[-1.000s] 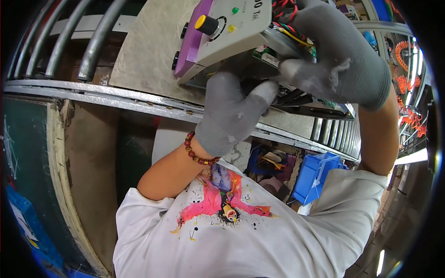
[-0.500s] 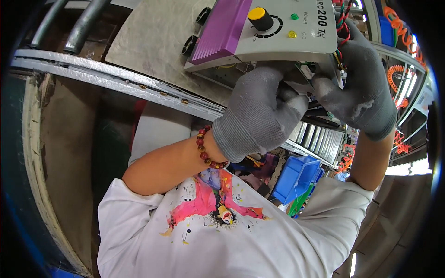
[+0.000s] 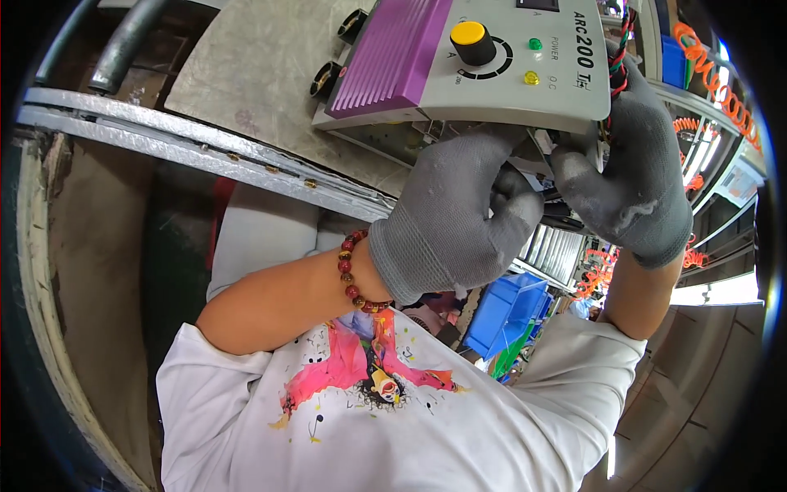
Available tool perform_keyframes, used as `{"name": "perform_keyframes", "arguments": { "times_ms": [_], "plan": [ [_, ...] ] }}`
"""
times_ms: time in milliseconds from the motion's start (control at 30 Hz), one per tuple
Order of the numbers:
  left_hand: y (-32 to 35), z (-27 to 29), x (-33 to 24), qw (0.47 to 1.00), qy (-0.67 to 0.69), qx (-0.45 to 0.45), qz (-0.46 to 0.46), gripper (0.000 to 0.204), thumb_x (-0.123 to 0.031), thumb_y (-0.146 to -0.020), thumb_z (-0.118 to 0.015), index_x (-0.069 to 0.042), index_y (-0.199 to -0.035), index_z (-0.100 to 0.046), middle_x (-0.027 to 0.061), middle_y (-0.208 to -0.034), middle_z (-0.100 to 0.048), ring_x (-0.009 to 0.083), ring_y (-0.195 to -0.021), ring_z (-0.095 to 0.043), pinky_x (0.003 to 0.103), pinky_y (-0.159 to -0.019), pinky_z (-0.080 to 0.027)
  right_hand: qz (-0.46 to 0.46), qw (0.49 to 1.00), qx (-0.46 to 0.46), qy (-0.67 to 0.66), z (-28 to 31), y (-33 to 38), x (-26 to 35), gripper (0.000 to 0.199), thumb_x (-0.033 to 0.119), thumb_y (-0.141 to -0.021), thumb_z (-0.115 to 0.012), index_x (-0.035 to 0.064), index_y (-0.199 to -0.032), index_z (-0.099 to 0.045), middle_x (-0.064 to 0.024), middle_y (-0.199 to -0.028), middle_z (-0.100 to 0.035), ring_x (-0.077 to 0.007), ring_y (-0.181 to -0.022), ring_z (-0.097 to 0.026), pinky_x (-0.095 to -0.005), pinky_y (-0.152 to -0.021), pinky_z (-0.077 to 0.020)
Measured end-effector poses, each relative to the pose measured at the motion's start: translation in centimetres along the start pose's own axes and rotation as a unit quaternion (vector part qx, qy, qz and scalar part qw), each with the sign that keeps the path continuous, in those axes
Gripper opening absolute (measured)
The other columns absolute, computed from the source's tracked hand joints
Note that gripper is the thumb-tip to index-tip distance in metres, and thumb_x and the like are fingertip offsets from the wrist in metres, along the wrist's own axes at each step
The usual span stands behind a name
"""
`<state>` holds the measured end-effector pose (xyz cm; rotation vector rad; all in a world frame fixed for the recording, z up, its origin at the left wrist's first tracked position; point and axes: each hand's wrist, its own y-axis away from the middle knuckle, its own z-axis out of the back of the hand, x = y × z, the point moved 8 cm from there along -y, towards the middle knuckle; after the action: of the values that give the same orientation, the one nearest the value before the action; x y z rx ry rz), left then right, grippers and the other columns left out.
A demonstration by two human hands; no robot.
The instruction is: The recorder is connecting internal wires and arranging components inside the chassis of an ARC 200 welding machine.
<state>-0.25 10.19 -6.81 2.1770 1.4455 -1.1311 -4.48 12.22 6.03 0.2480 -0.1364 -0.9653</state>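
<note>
A welding-machine-like power unit has a grey control panel, a purple finned cover, a yellow-topped knob and green and yellow lamps. Its side toward me is uncovered, with inner parts partly showing. My left hand, in a grey knitted glove, reaches to that opening with its fingers curled; the fingertips and whatever they hold are hidden. At the panel's right corner, my gloved right hand bends its thumb toward the opening while its other fingers go up behind the panel edge. Twisted red, green and black wires run beside it.
The unit stands on a worn board over a metal-railed conveyor. Steel rollers lie at the far left. Blue bins are below my right arm, and orange coiled hoses hang at the right.
The view has shifted slightly, so the unit appears a little lower and more of its panel shows. Both hands stay at the opening with nearly the same pose.
</note>
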Motion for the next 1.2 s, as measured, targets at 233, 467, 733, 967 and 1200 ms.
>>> {"name": "perform_keyframes", "arguments": {
  "times_ms": [233,467,733,967,1200],
  "plan": [
    [0.4,1.0,-0.2,0.999,0.009,-0.034,-0.027,0.023,0.003,-0.080,-0.060,0.008,-0.102,-0.058,0.0092,-0.085,-0.061,0.0097,-0.070,-0.057,0.025,-0.066,-0.049,-0.063,0.997,-0.021,-0.030,-1.3,0.8,-1.9,0.037,0.006,-0.064,-0.067,-0.0029,-0.100,-0.069,-0.0208,-0.112,-0.063,-0.0327,-0.100,-0.063,-0.0423,-0.087,-0.0504],
    [0.4,0.5,-0.5,0.993,-0.068,0.003,-0.092,0.022,0.005,-0.078,-0.059,0.010,-0.099,-0.057,0.0102,-0.084,-0.061,0.0114,-0.071,-0.056,0.026,-0.064,-0.048,-0.050,0.998,0.043,-0.019,-0.2,1.5,-1.8,0.041,0.004,-0.067,-0.077,-0.0022,-0.106,-0.069,-0.0188,-0.115,-0.063,-0.0318,-0.102,-0.063,-0.0410,-0.090,-0.0486],
    [0.5,-0.1,1.3,0.994,0.058,-0.061,-0.069,0.012,-0.006,-0.079,-0.063,0.004,-0.082,-0.057,0.0119,-0.066,-0.053,0.0266,-0.058,-0.058,0.036,-0.056,-0.049,-0.060,0.991,0.109,-0.056,-0.2,2.0,-2.4,0.046,0.004,-0.068,-0.079,-0.0011,-0.112,-0.067,-0.0206,-0.127,-0.057,-0.0355,-0.117,-0.058,-0.0421,-0.100,-0.0451],
    [-0.1,0.3,0.2,0.997,0.016,-0.057,-0.048,0.011,-0.002,-0.079,-0.062,0.005,-0.085,-0.057,0.0139,-0.073,-0.057,0.0257,-0.062,-0.058,0.035,-0.058,-0.049,0.033,0.999,0.035,-0.021,-0.5,2.0,-2.5,0.059,0.013,-0.067,-0.083,-0.0010,-0.121,-0.063,-0.0232,-0.135,-0.052,-0.0368,-0.128,-0.050,-0.0435,-0.106,-0.0407],
    [0.6,0.5,0.8,0.998,-0.064,-0.015,0.015,0.028,0.011,-0.083,-0.054,0.010,-0.111,-0.055,0.0132,-0.090,-0.063,0.0144,-0.078,-0.060,0.028,-0.072,-0.050,0.066,0.996,-0.003,-0.056,0.2,0.8,-2.2,0.047,0.017,-0.068,-0.080,-0.0026,-0.108,-0.067,-0.0224,-0.122,-0.057,-0.0352,-0.107,-0.060,-0.0398,-0.093,-0.0483]
  ]
}}
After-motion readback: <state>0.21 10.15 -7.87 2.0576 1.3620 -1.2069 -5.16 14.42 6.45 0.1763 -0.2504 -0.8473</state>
